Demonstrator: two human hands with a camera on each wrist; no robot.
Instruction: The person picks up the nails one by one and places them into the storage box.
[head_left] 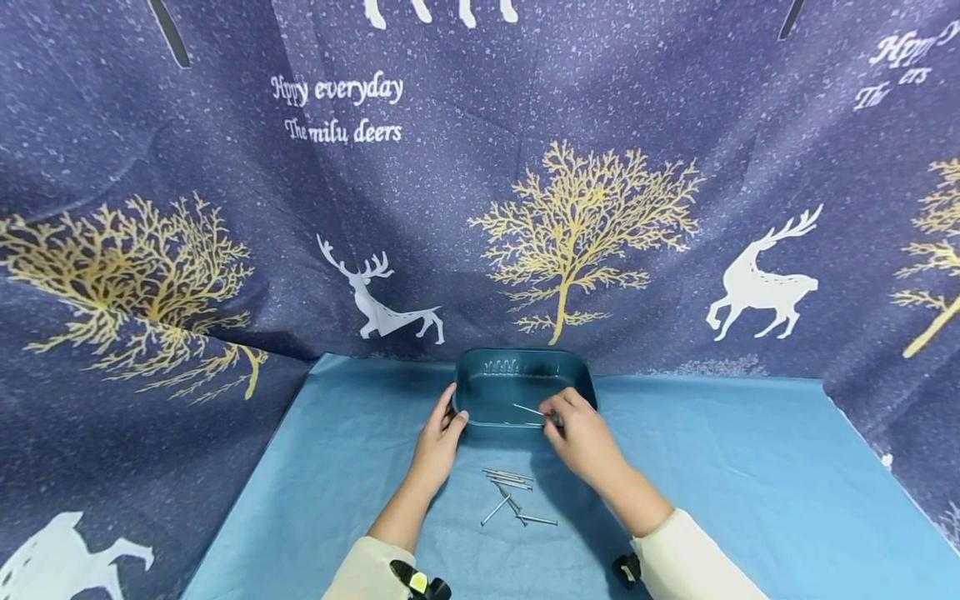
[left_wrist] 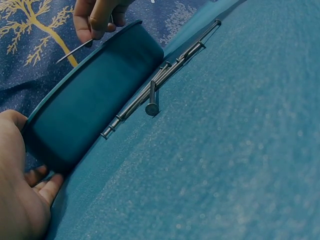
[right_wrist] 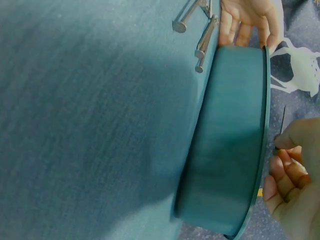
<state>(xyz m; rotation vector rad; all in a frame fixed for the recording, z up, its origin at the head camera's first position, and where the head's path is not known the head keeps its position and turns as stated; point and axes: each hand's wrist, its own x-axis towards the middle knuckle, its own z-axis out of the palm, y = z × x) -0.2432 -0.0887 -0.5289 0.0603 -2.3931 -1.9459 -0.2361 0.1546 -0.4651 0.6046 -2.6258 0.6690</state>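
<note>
A dark teal tray point(head_left: 495, 360) sits at the back of the blue tablecloth. My left hand point(head_left: 442, 429) grips its near left corner, thumb on the rim point(left_wrist: 15, 120). My right hand point(head_left: 573, 425) is over the tray's near right rim and pinches one metal nail point(head_left: 527, 409) that points left above the tray's inside. The same nail point(left_wrist: 75, 50) shows in the left wrist view, held by fingertips point(left_wrist: 95, 30). Several more nails point(head_left: 512, 493) lie loose on the cloth just in front of the tray, seen close against its wall point(left_wrist: 150, 95) point(right_wrist: 202, 35).
The blue tablecloth point(head_left: 750, 483) spreads wide on both sides of the tray. A dark blue curtain with deer and gold trees point(head_left: 585, 225) hangs close behind and to the left and right, walling in the table.
</note>
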